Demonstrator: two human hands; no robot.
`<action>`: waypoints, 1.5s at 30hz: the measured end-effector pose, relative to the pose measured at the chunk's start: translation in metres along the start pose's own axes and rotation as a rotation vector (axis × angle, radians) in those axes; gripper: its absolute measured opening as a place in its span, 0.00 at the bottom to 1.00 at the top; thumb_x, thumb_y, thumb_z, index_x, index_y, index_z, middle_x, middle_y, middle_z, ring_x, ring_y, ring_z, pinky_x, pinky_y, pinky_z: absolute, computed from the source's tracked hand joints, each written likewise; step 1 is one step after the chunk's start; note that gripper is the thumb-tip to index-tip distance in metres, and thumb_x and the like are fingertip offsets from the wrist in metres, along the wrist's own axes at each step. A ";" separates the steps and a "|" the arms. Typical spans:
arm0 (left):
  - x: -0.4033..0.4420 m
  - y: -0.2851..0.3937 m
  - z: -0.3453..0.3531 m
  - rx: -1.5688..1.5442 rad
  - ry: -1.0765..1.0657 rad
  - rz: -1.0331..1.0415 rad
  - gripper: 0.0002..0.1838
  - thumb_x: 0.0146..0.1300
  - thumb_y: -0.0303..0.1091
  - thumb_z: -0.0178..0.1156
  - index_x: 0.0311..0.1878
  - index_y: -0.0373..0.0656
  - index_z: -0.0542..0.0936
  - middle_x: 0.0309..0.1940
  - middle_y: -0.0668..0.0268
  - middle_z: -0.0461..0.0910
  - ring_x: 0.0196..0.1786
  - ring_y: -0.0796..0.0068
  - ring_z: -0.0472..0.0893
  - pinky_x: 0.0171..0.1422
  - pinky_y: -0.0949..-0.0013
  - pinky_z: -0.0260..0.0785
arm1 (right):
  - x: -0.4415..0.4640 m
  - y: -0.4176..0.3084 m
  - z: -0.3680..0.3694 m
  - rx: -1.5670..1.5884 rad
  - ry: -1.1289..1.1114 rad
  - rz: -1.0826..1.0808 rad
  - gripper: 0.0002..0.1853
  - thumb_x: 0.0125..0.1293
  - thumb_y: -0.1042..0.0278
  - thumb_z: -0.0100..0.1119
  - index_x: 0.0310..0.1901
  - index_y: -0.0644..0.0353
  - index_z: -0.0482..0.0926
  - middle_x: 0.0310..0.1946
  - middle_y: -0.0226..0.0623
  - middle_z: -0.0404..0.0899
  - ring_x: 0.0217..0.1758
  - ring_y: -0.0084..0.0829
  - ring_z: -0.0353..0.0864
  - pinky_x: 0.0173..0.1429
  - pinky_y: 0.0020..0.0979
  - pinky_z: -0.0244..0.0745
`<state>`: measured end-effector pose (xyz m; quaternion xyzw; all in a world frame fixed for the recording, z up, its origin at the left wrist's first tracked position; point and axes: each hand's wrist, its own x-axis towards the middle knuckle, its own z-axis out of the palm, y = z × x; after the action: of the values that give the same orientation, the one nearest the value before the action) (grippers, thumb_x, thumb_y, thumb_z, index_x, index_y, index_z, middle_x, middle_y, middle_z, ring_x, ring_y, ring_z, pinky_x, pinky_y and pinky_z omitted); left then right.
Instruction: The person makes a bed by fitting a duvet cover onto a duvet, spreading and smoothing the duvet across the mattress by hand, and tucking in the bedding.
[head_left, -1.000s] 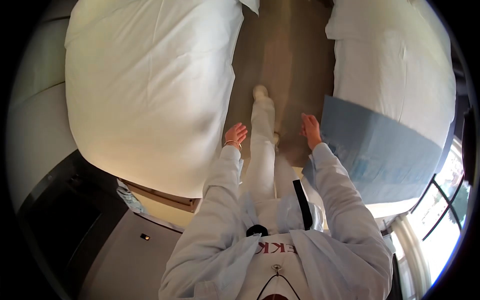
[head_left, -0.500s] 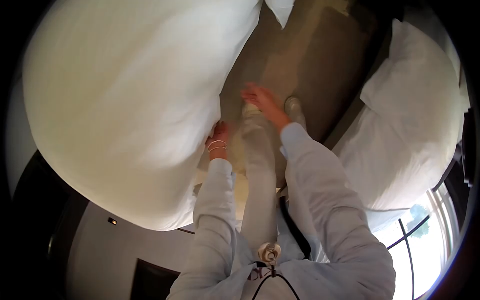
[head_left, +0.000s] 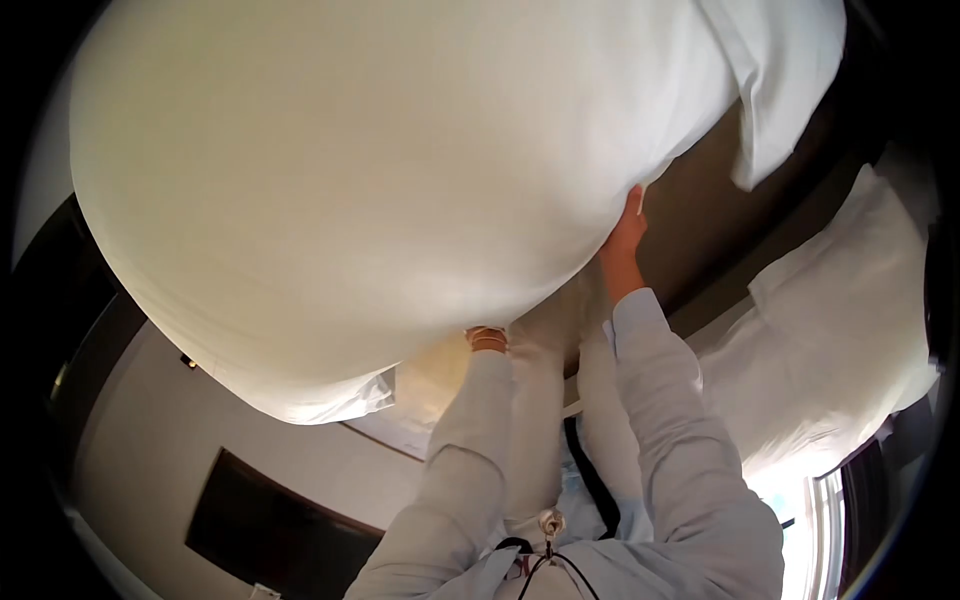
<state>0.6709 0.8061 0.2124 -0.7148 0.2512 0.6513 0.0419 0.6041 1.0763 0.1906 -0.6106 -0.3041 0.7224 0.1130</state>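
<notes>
A large white pillow (head_left: 380, 180) fills the upper left and middle of the head view, raised close in front of me. Its case ends in a loose flap (head_left: 775, 110) at the upper right. My right hand (head_left: 627, 228) is closed on the pillow's lower right edge, the thumb side showing. My left hand (head_left: 487, 338) reaches in beneath the bottom edge and holds the pillow from below; only the wrist with thin bracelets shows, and the fingers are hidden behind the fabric.
Another white pillow (head_left: 830, 330) lies at the right, near a bright window (head_left: 800, 530). Brown floor (head_left: 700, 215) shows between the two pillows. At the lower left, a dark rectangular panel (head_left: 280, 525) is on the pale wall (head_left: 150, 430).
The large pillow has swung up and to the right, covering more of the view. My right hand, free before, has taken hold of its edge. My left hand has gone beneath it.
</notes>
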 end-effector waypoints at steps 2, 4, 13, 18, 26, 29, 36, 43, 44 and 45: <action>-0.003 0.022 0.003 -0.015 0.041 -0.026 0.10 0.57 0.35 0.50 0.41 0.43 0.74 0.38 0.65 0.77 0.42 0.67 0.75 0.44 0.66 0.72 | -0.016 -0.003 0.001 -0.058 0.008 0.023 0.26 0.63 0.48 0.38 0.55 0.61 0.60 0.53 0.35 0.64 0.53 0.34 0.66 0.55 0.37 0.63; -0.006 0.027 0.004 -0.018 0.031 -0.031 0.10 0.58 0.35 0.49 0.40 0.43 0.74 0.38 0.65 0.77 0.42 0.68 0.75 0.44 0.66 0.72 | -0.001 -0.024 0.037 0.181 -0.063 0.088 0.25 0.64 0.49 0.37 0.55 0.60 0.60 0.53 0.38 0.65 0.54 0.35 0.66 0.55 0.36 0.65; -0.004 -0.052 -0.073 0.132 -0.070 -0.012 0.09 0.58 0.33 0.49 0.40 0.43 0.73 0.36 0.65 0.76 0.39 0.69 0.75 0.42 0.66 0.73 | 0.140 -0.058 -0.011 0.135 -0.139 0.087 0.27 0.61 0.50 0.44 0.57 0.59 0.58 0.53 0.35 0.63 0.52 0.34 0.65 0.54 0.33 0.63; 0.007 -0.045 -0.078 0.214 0.116 0.014 0.09 0.58 0.33 0.49 0.41 0.42 0.72 0.35 0.65 0.76 0.39 0.68 0.75 0.42 0.65 0.72 | 0.151 -0.115 -0.086 -0.139 0.101 -0.452 0.27 0.59 0.54 0.49 0.56 0.59 0.60 0.49 0.33 0.66 0.49 0.33 0.66 0.49 0.32 0.66; -0.043 -0.032 -0.059 0.384 0.238 -0.225 0.13 0.57 0.35 0.50 0.45 0.43 0.69 0.40 0.66 0.71 0.43 0.62 0.72 0.46 0.60 0.69 | 0.101 -0.147 -0.112 -0.570 -0.090 -0.109 0.09 0.59 0.61 0.49 0.38 0.55 0.71 0.28 0.29 0.73 0.27 0.23 0.71 0.29 0.26 0.68; -0.087 -0.034 -0.036 0.537 0.045 -0.150 0.14 0.56 0.36 0.51 0.46 0.44 0.70 0.39 0.65 0.72 0.41 0.64 0.73 0.44 0.64 0.70 | 0.056 -0.114 -0.157 -0.548 -0.169 -0.030 0.10 0.60 0.61 0.48 0.42 0.52 0.70 0.32 0.27 0.73 0.33 0.22 0.71 0.35 0.27 0.69; -0.240 -0.047 0.155 0.904 -0.615 0.233 0.15 0.57 0.38 0.49 0.45 0.42 0.72 0.33 0.63 0.75 0.31 0.70 0.77 0.39 0.72 0.70 | -0.043 -0.170 -0.159 -0.183 -0.079 0.471 0.15 0.58 0.56 0.50 0.44 0.53 0.67 0.36 0.36 0.72 0.35 0.31 0.72 0.38 0.32 0.71; -0.324 -0.084 0.339 0.962 -0.807 0.631 0.23 0.59 0.47 0.48 0.51 0.41 0.67 0.41 0.62 0.74 0.44 0.73 0.74 0.48 0.71 0.65 | 0.051 -0.325 -0.063 0.162 -0.376 0.275 0.30 0.54 0.40 0.48 0.52 0.53 0.61 0.47 0.41 0.69 0.47 0.36 0.69 0.48 0.38 0.65; -0.326 -0.099 0.367 0.927 -0.800 0.638 0.23 0.59 0.47 0.48 0.51 0.41 0.67 0.41 0.62 0.74 0.44 0.73 0.74 0.48 0.71 0.65 | 0.083 -0.344 -0.044 0.135 -0.398 0.274 0.30 0.54 0.40 0.48 0.52 0.53 0.61 0.47 0.41 0.69 0.47 0.36 0.69 0.48 0.38 0.65; -0.328 -0.114 0.387 0.798 -0.771 0.691 0.24 0.59 0.49 0.48 0.52 0.42 0.66 0.44 0.63 0.72 0.47 0.72 0.72 0.50 0.70 0.64 | 0.113 -0.356 -0.030 0.029 -0.345 0.301 0.36 0.52 0.35 0.46 0.56 0.53 0.56 0.50 0.42 0.67 0.51 0.37 0.66 0.51 0.39 0.62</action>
<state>0.3575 1.1556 0.4371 -0.2379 0.6558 0.6937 0.1793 0.5331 1.4271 0.3024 -0.5148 -0.2139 0.8292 -0.0413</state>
